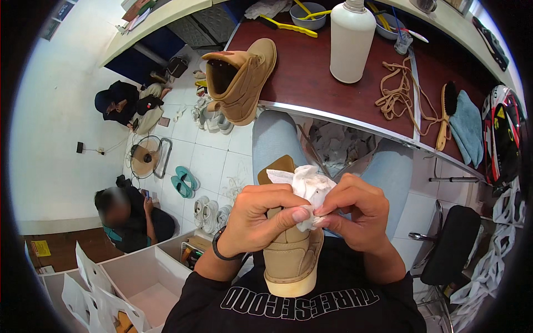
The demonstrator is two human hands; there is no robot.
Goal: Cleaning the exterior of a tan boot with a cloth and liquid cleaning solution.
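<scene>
Between my fingertips is a crumpled white tissue [310,185], pinched from both sides. My left hand [266,218] grips its left part between thumb and forefinger, and my right hand [354,212] grips its right part. Under the tissue a tan boot [287,264] rests against my body, its pale sole edge towards my shirt. The boot's tongue [277,168] shows beyond my left hand. A second tan boot [243,83], with no lace in its upper, lies at the left edge of the table, its opening facing left.
On the dark red table [300,83] are a white plastic bottle [353,43], a yellow brush [291,28], tan shoelaces [395,91], a wooden-handled brush [445,114] and a blue cloth [466,127]. A helmet [501,133] is at right. Two people sit on the floor at left, near a fan [146,157].
</scene>
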